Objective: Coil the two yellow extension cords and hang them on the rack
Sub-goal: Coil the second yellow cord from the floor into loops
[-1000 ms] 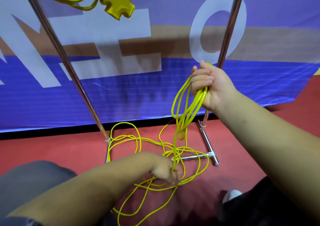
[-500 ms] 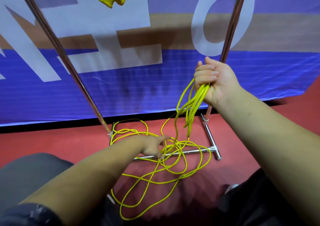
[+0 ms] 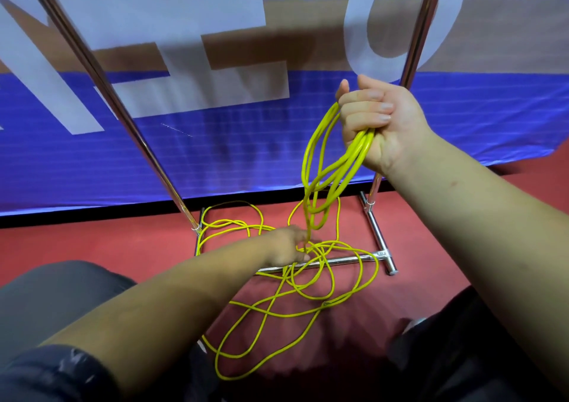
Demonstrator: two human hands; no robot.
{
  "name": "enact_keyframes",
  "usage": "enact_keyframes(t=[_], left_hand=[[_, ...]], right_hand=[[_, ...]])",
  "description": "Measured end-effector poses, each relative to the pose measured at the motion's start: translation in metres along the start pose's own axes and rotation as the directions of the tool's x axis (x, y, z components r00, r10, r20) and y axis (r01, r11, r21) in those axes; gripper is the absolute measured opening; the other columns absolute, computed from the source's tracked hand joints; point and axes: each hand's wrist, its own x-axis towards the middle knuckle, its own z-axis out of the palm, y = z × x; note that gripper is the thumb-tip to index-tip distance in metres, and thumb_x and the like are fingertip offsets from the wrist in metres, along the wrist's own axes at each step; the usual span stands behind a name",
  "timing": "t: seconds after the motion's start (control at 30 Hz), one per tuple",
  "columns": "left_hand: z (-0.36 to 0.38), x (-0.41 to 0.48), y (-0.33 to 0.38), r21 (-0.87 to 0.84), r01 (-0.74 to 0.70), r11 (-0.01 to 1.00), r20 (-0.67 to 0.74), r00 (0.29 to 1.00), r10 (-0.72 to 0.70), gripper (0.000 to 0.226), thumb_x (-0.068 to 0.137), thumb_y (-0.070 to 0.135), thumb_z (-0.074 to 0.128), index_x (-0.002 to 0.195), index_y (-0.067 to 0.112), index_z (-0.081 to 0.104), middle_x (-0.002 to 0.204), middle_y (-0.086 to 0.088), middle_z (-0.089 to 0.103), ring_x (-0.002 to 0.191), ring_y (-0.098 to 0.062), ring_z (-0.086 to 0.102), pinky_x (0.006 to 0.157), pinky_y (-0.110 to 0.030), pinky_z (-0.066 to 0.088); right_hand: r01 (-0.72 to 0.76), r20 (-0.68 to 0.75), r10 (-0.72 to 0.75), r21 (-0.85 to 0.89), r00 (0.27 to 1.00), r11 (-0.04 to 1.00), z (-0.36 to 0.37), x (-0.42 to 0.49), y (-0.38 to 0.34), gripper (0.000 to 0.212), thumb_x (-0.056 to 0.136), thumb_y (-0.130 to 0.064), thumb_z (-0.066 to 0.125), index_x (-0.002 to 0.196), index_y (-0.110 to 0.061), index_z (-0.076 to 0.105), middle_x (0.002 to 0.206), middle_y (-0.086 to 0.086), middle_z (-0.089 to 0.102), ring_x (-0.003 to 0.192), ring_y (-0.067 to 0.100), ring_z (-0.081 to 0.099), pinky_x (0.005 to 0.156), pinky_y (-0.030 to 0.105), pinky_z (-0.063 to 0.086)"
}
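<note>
Right hand (image 3: 380,124) is raised, fist closed around several hanging loops of yellow cord (image 3: 331,167). Left hand (image 3: 288,246) reaches down, fingers pinching a strand in the tangle on the red floor (image 3: 92,241), across the chrome rack (image 3: 326,261) base, before a blue banner (image 3: 246,155).

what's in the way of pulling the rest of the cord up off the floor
The rack's bottom bar: loose cord lies draped across it, loops crossing each other. Left hand is down at that tangle; right hand holds the coiled loops clear above.
</note>
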Motion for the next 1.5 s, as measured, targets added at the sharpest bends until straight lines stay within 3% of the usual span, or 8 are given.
enact_keyframes(t=[0.17, 0.37, 0.57, 0.8, 0.9, 1.0, 1.2, 1.5], left_hand=[[-0.015, 0.0, -0.009, 0.113, 0.038, 0.993, 0.124, 0.991, -0.052, 0.027, 0.104, 0.034, 0.059, 0.122, 0.017, 0.071, 0.119, -0.002, 0.072, 0.113, -0.024, 0.064, 0.081, -0.028, 0.042], [-0.096, -0.016, -0.016, 0.03, 0.04, 0.999, -0.344, 0.938, -0.028, 0.025, 0.095, 0.037, 0.072, 0.095, 0.013, 0.077, 0.086, -0.006, 0.077, 0.084, -0.024, 0.072, 0.079, -0.034, 0.055], [-0.2, -0.077, 0.016, -0.41, -0.321, 0.854, -0.613, 0.79, 0.003, 0.013, 0.097, 0.013, 0.071, 0.107, 0.007, 0.078, 0.094, -0.021, 0.074, 0.086, -0.027, 0.075, 0.09, -0.043, 0.062], [-0.257, -0.152, 0.057, -0.804, -0.387, 0.452, -0.457, 0.888, -0.052, 0.025, 0.104, 0.009, 0.053, 0.123, 0.0, 0.067, 0.111, -0.016, 0.076, 0.092, -0.02, 0.076, 0.08, -0.033, 0.063], [-0.256, -0.157, 0.057, -0.776, -0.388, 0.497, -0.499, 0.86, -0.109, 0.013, 0.104, 0.009, 0.056, 0.113, 0.0, 0.06, 0.092, -0.017, 0.056, 0.053, -0.009, 0.038, 0.049, -0.024, 0.035], [-0.247, -0.16, 0.053, -0.677, -0.434, 0.595, -0.53, 0.848, 0.015, 0.026, 0.106, 0.004, 0.049, 0.131, 0.003, 0.057, 0.091, -0.011, 0.055, 0.055, -0.013, 0.026, 0.052, -0.027, 0.025], [-0.224, -0.166, 0.044, -0.618, -0.675, 0.403, -0.59, 0.737, 0.331, 0.035, 0.107, 0.002, 0.04, 0.131, 0.014, 0.062, 0.096, -0.003, 0.063, 0.061, -0.017, 0.026, 0.063, -0.034, 0.019], [-0.208, -0.122, -0.005, -0.65, -0.558, 0.516, -0.714, 0.681, -0.163, 0.03, 0.109, 0.009, 0.042, 0.124, 0.022, 0.064, 0.104, 0.005, 0.073, 0.06, -0.011, 0.037, 0.058, -0.029, 0.031]], right_hand=[[-0.078, 0.014, 0.079, -0.089, 0.997, 0.993, 0.003, -0.006, -0.008, 0.03, 0.112, -0.031, 0.049, 0.106, -0.003, 0.057, 0.054, -0.001, 0.047, 0.035, 0.018, 0.046, 0.032, 0.028, 0.034], [-0.25, -0.087, 0.235, -0.282, 0.968, 0.926, 0.007, -0.013, -0.024, 0.023, 0.11, -0.027, 0.051, 0.109, -0.006, 0.059, 0.054, -0.004, 0.046, 0.036, 0.009, 0.041, 0.031, 0.027, 0.035], [-0.221, -0.428, -0.147, -0.694, 0.892, 0.685, 0.013, -0.004, -0.013, 0.022, 0.106, -0.026, 0.055, 0.087, -0.016, 0.058, 0.045, -0.012, 0.033, 0.029, 0.003, 0.033, 0.027, 0.017, 0.022], [-0.277, -0.399, -0.535, -0.914, 0.745, 0.297, -0.015, 0.016, -0.005, 0.014, 0.102, -0.021, 0.065, 0.09, -0.018, 0.059, 0.053, -0.005, 0.043, 0.037, 0.008, 0.036, 0.037, 0.02, 0.033], [-0.228, -0.362, -0.629, -0.931, 0.688, 0.287, -0.022, 0.02, -0.002, 0.012, 0.102, -0.022, 0.065, 0.095, -0.012, 0.068, 0.061, -0.001, 0.049, 0.042, 0.011, 0.043, 0.041, 0.024, 0.043], [-0.208, -0.375, -0.597, -0.92, 0.709, 0.331, -0.027, 0.022, 0.005, 0.018, 0.106, -0.027, 0.06, 0.103, -0.013, 0.071, 0.074, 0.001, 0.056, 0.052, 0.013, 0.051, 0.049, 0.028, 0.051], [-0.188, -0.216, -0.573, -0.976, 0.79, 0.109, -0.029, 0.025, 0.029, 0.015, 0.102, -0.041, 0.068, 0.097, -0.034, 0.08, 0.108, -0.004, 0.072, 0.096, 0.02, 0.066, 0.077, 0.036, 0.055], [-0.09, -0.267, -0.322, -0.876, 0.908, 0.473, -0.008, 0.023, 0.067, 0.024, 0.109, -0.03, 0.055, 0.102, -0.012, 0.07, 0.068, 0.007, 0.064, 0.067, 0.028, 0.068, 0.088, 0.047, 0.062]])
